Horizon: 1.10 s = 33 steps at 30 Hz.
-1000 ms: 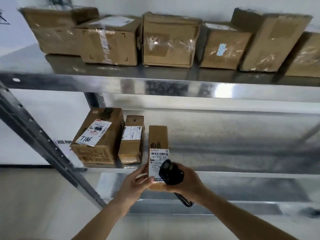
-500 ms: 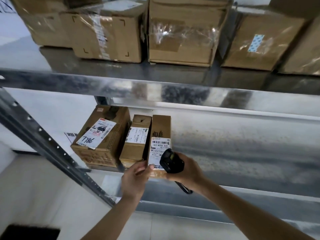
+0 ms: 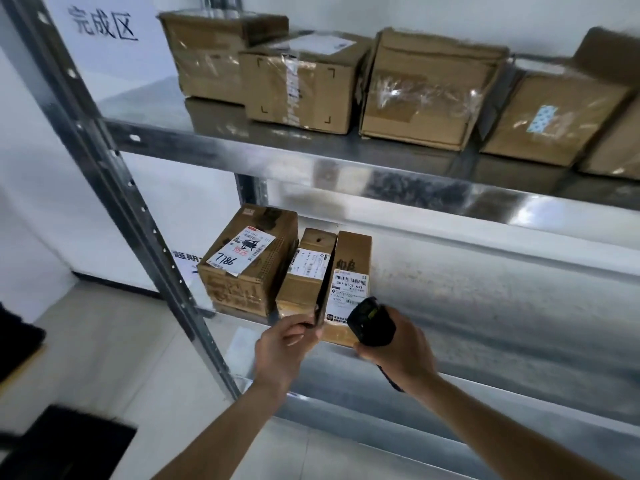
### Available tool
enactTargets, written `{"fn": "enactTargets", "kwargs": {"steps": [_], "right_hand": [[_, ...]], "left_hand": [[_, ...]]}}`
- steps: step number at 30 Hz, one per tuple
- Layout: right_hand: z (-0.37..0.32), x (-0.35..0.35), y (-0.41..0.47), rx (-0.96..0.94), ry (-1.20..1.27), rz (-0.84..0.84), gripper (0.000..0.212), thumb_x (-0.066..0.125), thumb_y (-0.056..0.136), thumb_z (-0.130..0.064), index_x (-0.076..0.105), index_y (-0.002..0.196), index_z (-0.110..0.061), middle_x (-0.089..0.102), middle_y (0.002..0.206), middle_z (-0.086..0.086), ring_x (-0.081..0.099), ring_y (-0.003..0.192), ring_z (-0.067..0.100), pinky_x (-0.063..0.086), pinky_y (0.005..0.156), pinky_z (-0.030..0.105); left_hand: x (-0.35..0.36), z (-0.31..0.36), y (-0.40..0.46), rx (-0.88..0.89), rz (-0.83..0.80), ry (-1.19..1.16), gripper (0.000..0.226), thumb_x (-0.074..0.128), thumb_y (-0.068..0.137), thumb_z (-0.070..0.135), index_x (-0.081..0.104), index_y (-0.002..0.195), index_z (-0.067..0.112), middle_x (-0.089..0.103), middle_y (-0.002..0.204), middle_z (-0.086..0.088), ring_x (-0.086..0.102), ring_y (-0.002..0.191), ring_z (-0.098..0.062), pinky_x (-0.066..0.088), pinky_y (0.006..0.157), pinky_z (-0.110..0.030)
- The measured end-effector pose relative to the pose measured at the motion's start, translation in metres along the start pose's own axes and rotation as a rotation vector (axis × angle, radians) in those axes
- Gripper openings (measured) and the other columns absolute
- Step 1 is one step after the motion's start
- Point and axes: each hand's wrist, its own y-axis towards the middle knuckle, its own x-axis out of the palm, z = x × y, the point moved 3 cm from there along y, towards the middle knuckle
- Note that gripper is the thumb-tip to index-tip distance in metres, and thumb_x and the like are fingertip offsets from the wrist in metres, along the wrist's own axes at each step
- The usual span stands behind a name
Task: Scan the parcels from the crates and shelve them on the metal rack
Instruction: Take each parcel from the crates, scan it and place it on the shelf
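The narrow parcel (image 3: 349, 282) has slid further back from the left hand (image 3: 282, 344) onto the rack's lower shelf (image 3: 485, 306), now standing tight against the small box (image 3: 306, 271) beyond the left fingertips (a gap showed a second ago). The right hand (image 3: 398, 344), with the scanner (image 3: 370, 322), has dropped to the parcel's near corner.

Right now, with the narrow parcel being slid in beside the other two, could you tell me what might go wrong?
1. The narrow parcel overhangs the shelf edge at its near end; released there, it might tip off.
2. The left hand pinches its corner against the middle parcel, so fingers could get squeezed.
3. The right hand also holds the scanner, leaving a weaker steadying grip.
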Motion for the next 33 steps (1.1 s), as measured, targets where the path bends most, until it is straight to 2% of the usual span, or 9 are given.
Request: {"fn": "enactTargets", "kwargs": {"steps": [2, 5, 8, 12, 18, 23, 26, 30, 33], "right_hand": [[-0.016, -0.001, -0.015, -0.006, -0.058, 0.049, 0.08, 0.09, 0.062, -0.038, 0.059, 0.136, -0.036, 0.069, 0.122, -0.009, 0.065, 0.106, 0.019, 0.05, 0.077, 0.03], [-0.048, 0.005, -0.041, -0.077, -0.102, 0.04, 0.082, 0.089, 0.068, -0.04, 0.054, 0.141, -0.039, 0.066, 0.125, -0.011, 0.062, 0.107, 0.017, 0.044, 0.078, 0.027], [-0.093, 0.023, -0.073, -0.146, -0.082, -0.028, 0.073, 0.087, 0.068, -0.04, 0.054, 0.133, -0.045, 0.063, 0.108, -0.015, 0.058, 0.099, 0.013, 0.044, 0.075, 0.028], [-0.177, 0.073, -0.132, -0.251, -0.039, -0.156, 0.066, 0.082, 0.056, -0.045, 0.06, 0.118, -0.041, 0.07, 0.096, -0.015, 0.067, 0.092, 0.011, 0.058, 0.076, 0.036], [-0.338, 0.148, -0.246, -0.435, -0.003, -0.338, 0.057, 0.087, 0.061, -0.044, 0.064, 0.113, -0.041, 0.071, 0.094, -0.017, 0.064, 0.086, 0.009, 0.053, 0.072, 0.031], [-0.467, 0.208, -0.339, -0.585, 0.013, -0.436, 0.072, 0.086, 0.059, -0.051, 0.061, 0.126, -0.042, 0.071, 0.105, -0.014, 0.067, 0.101, 0.015, 0.053, 0.082, 0.032], [-0.526, 0.233, -0.386, -0.606, -0.003, -0.504, 0.083, 0.09, 0.063, -0.048, 0.053, 0.136, -0.031, 0.066, 0.107, -0.012, 0.065, 0.099, 0.016, 0.051, 0.08, 0.03], [-0.581, 0.261, -0.424, -0.693, -0.029, -0.574, 0.078, 0.089, 0.066, -0.054, 0.06, 0.135, -0.03, 0.067, 0.108, -0.016, 0.064, 0.1, 0.013, 0.055, 0.087, 0.031], [-0.612, 0.285, -0.439, -0.75, -0.12, -0.583, 0.091, 0.086, 0.065, -0.065, 0.056, 0.145, -0.034, 0.069, 0.127, -0.012, 0.066, 0.115, 0.017, 0.058, 0.091, 0.04]], "left_hand": [[-0.019, 0.001, -0.009, 0.041, -0.002, -0.005, 0.028, 0.085, 0.078, 0.02, 0.075, 0.104, 0.025, 0.076, 0.094, 0.001, 0.07, 0.099, -0.019, 0.056, 0.091, -0.033], [-0.054, 0.008, -0.029, 0.084, 0.025, 0.031, 0.032, 0.082, 0.08, 0.036, 0.073, 0.11, 0.033, 0.071, 0.11, 0.015, 0.064, 0.104, -0.005, 0.053, 0.091, -0.027], [-0.104, 0.011, -0.051, 0.095, 0.076, 0.025, 0.029, 0.078, 0.083, 0.043, 0.073, 0.11, 0.034, 0.07, 0.114, 0.013, 0.065, 0.105, -0.006, 0.053, 0.095, -0.028], [-0.211, 0.011, -0.094, 0.128, 0.174, 0.026, 0.037, 0.078, 0.083, 0.037, 0.073, 0.117, 0.023, 0.072, 0.113, 0.009, 0.064, 0.105, -0.003, 0.051, 0.093, -0.024], [-0.414, 0.015, -0.194, 0.205, 0.352, 0.203, 0.029, 0.074, 0.089, 0.033, 0.066, 0.116, 0.034, 0.063, 0.111, 0.023, 0.058, 0.11, -0.003, 0.047, 0.091, -0.021], [-0.576, 0.016, -0.277, 0.201, 0.588, 0.244, 0.042, 0.071, 0.089, 0.041, 0.065, 0.128, 0.029, 0.065, 0.122, 0.013, 0.06, 0.112, -0.005, 0.053, 0.097, -0.034], [-0.65, 0.007, -0.322, 0.179, 0.684, 0.247, 0.039, 0.069, 0.091, 0.04, 0.064, 0.128, 0.028, 0.065, 0.121, 0.013, 0.061, 0.103, 0.005, 0.053, 0.09, -0.02], [-0.714, -0.008, -0.358, 0.121, 0.776, 0.235, 0.039, 0.071, 0.09, 0.04, 0.066, 0.126, 0.027, 0.066, 0.119, 0.015, 0.06, 0.109, -0.001, 0.049, 0.103, -0.03], [-0.747, -0.021, -0.367, 0.075, 0.807, 0.239, 0.04, 0.071, 0.089, 0.042, 0.066, 0.125, 0.026, 0.067, 0.117, 0.014, 0.06, 0.109, -0.001, 0.048, 0.102, -0.028]]}}
